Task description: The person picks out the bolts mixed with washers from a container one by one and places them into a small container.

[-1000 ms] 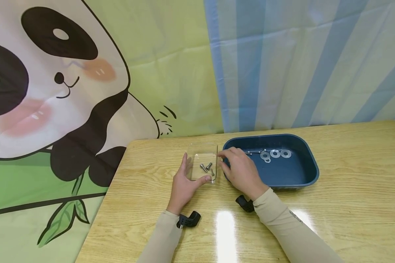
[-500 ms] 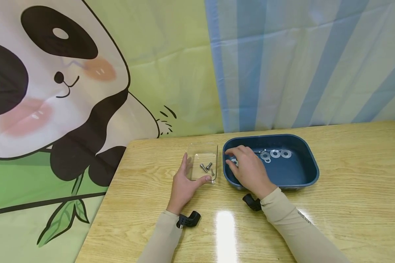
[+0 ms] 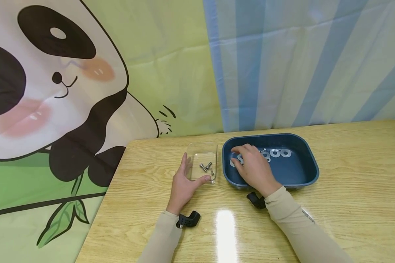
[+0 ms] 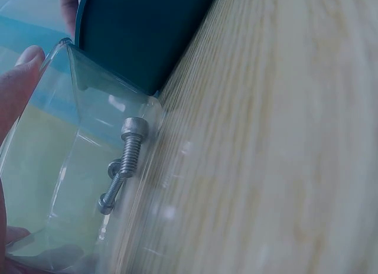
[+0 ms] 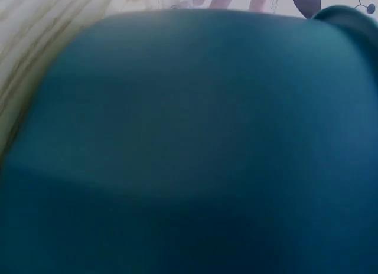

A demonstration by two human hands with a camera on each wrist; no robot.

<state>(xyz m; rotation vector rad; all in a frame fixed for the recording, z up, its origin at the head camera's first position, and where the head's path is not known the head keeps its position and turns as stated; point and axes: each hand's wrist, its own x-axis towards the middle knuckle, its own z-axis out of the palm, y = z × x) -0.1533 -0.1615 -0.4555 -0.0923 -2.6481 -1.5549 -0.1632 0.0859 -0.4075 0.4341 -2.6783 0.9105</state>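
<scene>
With thumb and fingers spread round its near and left sides, my left hand (image 3: 184,184) holds a small clear plastic box (image 3: 200,149) on the table. Inside lie three metal socket-head bolts (image 3: 203,167), seen closer as knurled-head bolts (image 4: 131,147) in the left wrist view. My right hand (image 3: 256,168) is over the left part of a blue bin (image 3: 291,173), thumb and forefinger apart above flat metal washers. More washers (image 3: 285,153) lie towards the back of the bin, partly hidden by the hand. The bin wall (image 5: 189,108) fills most of the right wrist view.
The wooden table (image 3: 355,175) carries both containers, the clear box just left of the bin. A striped blue curtain (image 3: 283,65) and a panda-print cloth (image 3: 171,65) hang behind it. Dark wrist cameras (image 3: 189,219) sit at both wrists.
My right hand has moved from beside the clear box rightwards into the blue bin, uncovering washers at its left end. The left hand and the box have stayed in place.
</scene>
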